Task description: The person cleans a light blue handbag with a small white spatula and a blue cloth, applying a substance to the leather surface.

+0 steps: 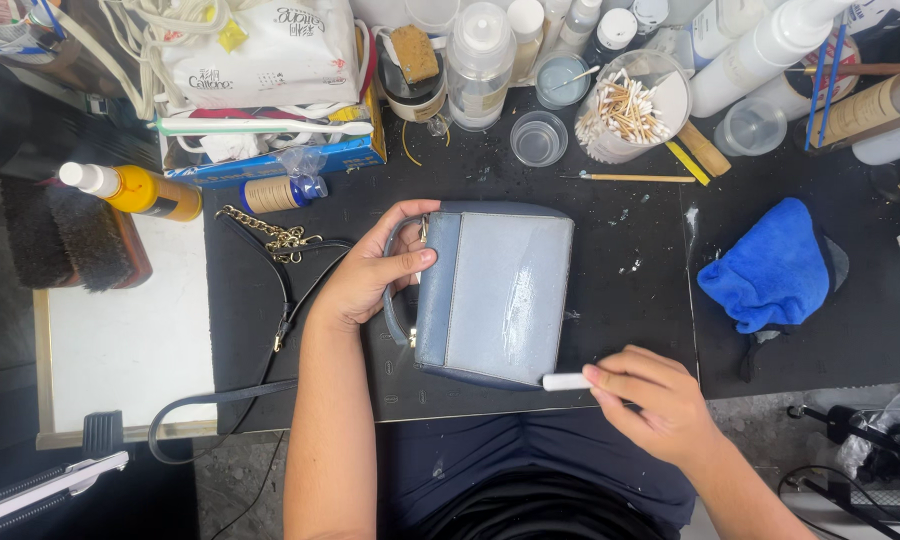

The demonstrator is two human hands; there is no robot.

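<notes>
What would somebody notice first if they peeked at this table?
Probably the blue-grey handbag lying flat in the middle of the black mat, with the left hand gripping its side and the right hand holding a small white stick at its lower corner. Next, the bright blue cloth crumpled to the right, and a jar of cotton swabs up behind.

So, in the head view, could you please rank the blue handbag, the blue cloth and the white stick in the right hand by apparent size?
Largest to smallest:
1. blue handbag
2. blue cloth
3. white stick, partly hidden by the right hand
</notes>
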